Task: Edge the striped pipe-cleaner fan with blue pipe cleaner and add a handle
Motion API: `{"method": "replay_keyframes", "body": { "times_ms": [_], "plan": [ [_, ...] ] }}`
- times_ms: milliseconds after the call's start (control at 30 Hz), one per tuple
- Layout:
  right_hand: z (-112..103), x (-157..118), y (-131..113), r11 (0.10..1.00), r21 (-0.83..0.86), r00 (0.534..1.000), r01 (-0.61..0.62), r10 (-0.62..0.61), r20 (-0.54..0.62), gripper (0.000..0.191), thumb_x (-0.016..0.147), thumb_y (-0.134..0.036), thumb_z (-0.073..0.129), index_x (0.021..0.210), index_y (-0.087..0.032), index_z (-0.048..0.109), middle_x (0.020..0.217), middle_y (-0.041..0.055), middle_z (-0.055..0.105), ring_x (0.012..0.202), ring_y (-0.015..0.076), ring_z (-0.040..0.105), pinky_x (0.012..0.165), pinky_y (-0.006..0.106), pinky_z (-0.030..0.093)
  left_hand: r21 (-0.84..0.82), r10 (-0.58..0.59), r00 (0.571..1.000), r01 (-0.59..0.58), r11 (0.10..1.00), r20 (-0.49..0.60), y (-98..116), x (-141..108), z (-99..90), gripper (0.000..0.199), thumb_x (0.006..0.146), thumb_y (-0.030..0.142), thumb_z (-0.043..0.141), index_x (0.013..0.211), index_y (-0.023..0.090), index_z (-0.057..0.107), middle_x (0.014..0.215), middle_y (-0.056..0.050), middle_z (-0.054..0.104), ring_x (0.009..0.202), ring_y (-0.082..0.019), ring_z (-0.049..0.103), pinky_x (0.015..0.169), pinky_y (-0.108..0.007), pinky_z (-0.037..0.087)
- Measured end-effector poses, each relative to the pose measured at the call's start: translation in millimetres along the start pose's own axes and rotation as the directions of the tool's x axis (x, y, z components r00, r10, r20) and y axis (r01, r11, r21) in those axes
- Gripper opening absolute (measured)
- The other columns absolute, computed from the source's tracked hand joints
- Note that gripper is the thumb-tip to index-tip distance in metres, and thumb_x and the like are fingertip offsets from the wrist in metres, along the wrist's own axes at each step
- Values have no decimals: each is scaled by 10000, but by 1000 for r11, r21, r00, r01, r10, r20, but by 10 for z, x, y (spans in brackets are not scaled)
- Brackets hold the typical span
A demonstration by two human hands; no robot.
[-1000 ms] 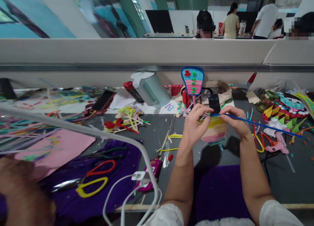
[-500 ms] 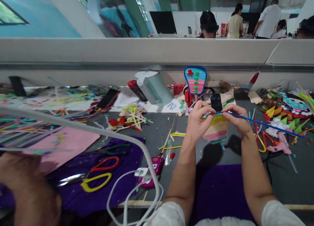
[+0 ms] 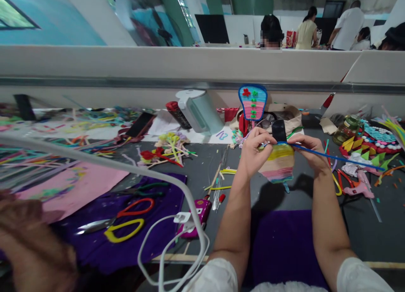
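Note:
Between my hands hangs a striped pipe-cleaner panel [image 3: 277, 165] in yellow, beige, pink and teal. My left hand [image 3: 257, 150] pinches its upper left edge. A long blue pipe cleaner [image 3: 340, 158] runs along the top edge and sticks out far to the right; my right hand [image 3: 308, 150] pinches it close to the panel's upper right corner. Just behind the panel stands a shiny black object [image 3: 279, 131]. A finished-looking fan shape [image 3: 253, 103], blue-rimmed with a red flower and green pieces, stands upright farther back.
Scissors [image 3: 126, 220] with red and yellow handles lie on purple cloth at left, near a co-worker's blurred hand [image 3: 34, 241]. A white tube [image 3: 133, 169] crosses the left foreground. A kettle [image 3: 201, 112] stands behind; a pink glue gun [image 3: 362, 186] lies at right.
My right fingers remain on the blue pipe cleaner, whose free end has shifted slightly left and up. The panel has turned a little. The co-worker's hand has moved slightly down.

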State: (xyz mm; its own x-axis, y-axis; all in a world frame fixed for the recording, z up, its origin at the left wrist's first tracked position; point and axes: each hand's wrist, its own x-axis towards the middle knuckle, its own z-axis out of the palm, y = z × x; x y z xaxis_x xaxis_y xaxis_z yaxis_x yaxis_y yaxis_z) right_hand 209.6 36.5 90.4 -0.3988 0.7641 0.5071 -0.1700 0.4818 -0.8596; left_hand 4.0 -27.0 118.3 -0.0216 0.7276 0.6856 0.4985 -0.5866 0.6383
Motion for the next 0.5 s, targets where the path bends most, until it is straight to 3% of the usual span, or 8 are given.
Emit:
{"method": "replay_keyframes", "body": {
  "times_ms": [133,267,500],
  "plan": [
    [-43,-7,-35,1000,8,998,10,-11,60,257,876,-493,720,939,-258,804,961,54,762,936,206,685,834,331,539,-21,28,1000,-28,999,9,-7,6,-9,181,797,66,582,798,195,710,869,-32,598,887,-175,600,821,-330,498],
    [-11,11,-72,1000,-3,1000,-23,23,20,315,789,-539,791,875,-236,794,881,50,748,862,202,673,744,312,545,-18,22,1000,-22,1000,15,-7,9,-13,175,801,74,583,798,195,709,870,-33,597,889,-174,602,824,-328,499],
    [35,16,-66,992,-17,992,-121,121,-23,228,743,-422,827,839,-222,775,796,15,714,741,161,639,659,278,529,19,17,1000,-17,1000,10,-40,19,-16,167,804,90,592,790,203,714,868,-37,601,905,-185,604,823,-335,503]
  ]
}}
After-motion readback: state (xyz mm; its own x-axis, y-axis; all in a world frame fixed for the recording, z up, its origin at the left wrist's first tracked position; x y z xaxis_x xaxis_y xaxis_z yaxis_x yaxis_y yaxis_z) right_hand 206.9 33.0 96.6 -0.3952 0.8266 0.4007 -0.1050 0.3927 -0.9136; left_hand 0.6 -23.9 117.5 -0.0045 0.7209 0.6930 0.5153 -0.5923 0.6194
